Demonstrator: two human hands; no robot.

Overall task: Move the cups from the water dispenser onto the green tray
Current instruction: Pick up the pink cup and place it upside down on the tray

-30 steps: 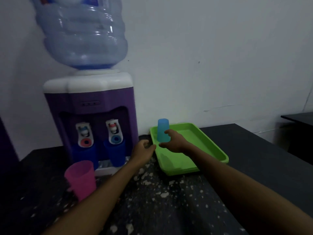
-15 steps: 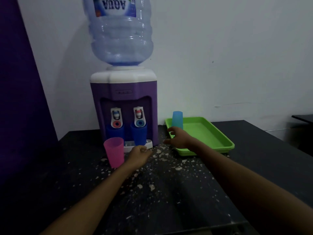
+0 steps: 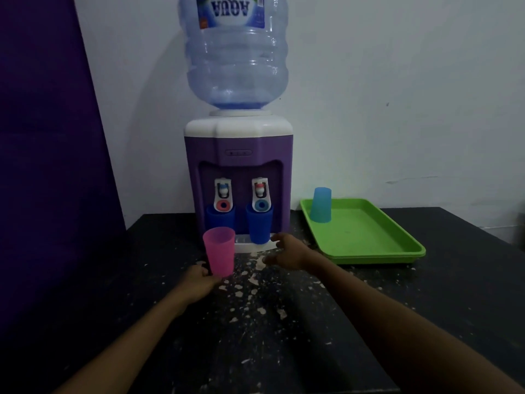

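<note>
My right hand (image 3: 287,251), fingers spread and empty, lies just right of the upright dark blue cup (image 3: 259,226) under the dispenser's (image 3: 238,166) right tap (left hand (image 3: 200,280) grasps the pink cup (image 3: 219,251) on the worktop (image 3: 284,322)).

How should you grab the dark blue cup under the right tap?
Take the dark blue cup round its lower half, from the front-right, where the right hand already is. It stands upright and tapers downward; the tap dips into its rim, so lower or tilt it clear.
</note>
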